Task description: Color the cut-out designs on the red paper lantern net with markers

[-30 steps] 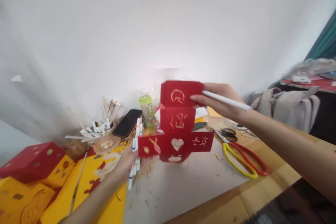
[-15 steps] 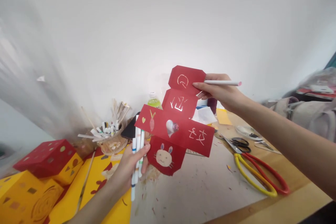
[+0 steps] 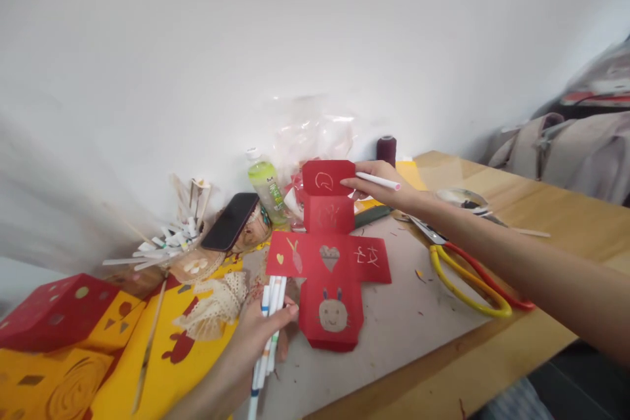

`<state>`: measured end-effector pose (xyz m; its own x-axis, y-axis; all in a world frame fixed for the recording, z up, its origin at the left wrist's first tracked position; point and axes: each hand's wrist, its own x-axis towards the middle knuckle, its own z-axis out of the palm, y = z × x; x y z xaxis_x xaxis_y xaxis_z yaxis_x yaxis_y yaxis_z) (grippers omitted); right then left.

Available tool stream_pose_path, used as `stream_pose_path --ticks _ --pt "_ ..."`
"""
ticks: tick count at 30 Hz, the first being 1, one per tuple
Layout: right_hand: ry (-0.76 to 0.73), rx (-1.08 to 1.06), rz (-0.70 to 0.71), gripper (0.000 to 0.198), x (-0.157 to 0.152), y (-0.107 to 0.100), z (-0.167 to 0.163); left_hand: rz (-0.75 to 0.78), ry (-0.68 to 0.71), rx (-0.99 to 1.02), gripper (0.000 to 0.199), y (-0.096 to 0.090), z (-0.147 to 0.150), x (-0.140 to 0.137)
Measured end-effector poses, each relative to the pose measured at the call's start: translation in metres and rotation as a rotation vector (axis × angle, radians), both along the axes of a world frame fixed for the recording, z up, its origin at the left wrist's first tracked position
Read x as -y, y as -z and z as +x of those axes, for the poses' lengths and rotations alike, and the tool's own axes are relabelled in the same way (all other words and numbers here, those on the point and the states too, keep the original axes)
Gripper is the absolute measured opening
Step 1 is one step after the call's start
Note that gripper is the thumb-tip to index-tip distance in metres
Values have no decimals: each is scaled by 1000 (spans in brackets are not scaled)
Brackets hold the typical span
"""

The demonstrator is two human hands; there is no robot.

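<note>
A red cross-shaped paper cutout (image 3: 312, 259) spreads out in front of me, low over the grey mat. It has a heart-shaped hole, a rabbit face on the near flap, a carrot and small heart on the left, and light strokes on the other flaps. My right hand (image 3: 381, 187) pinches its far flap by the right edge. Tucked in that same hand is a white marker (image 3: 378, 181) with a pink end. Several white markers (image 3: 272, 335) are bundled in my left hand (image 3: 251, 335), its thumb beside the cutout's near flap. Whether that thumb touches the paper is unclear.
Scissors with yellow and red handles (image 3: 472, 279) lie right of the mat (image 3: 394, 341). Behind stand a green drink bottle (image 3: 268, 187) and a dark thread spool (image 3: 386, 151). A phone (image 3: 230, 222), a basket of markers (image 3: 197, 262) and decorated boxes (image 3: 59, 312) occupy the left.
The cutout has come down from a raised, tilted position to low over the mat, and is now straighter. My right hand lowered with it. The view has shifted, showing the bottle and phone more fully.
</note>
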<state>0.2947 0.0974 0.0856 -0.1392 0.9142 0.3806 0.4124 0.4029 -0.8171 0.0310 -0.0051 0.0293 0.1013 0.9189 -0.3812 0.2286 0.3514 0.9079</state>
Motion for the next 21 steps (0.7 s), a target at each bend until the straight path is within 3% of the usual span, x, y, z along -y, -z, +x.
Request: stream_pose_path --ticks 3,12,21 --pt "6 112 80 23 -4 16 -1 -34 1 -38 32 3 -2 -2" --pt "21 200 104 25 -2 45 -14 -53 65 -56 49 6 -7 -6" --pt "19 266 149 25 -4 55 -14 -95 26 -4 48 6 -7 -6"
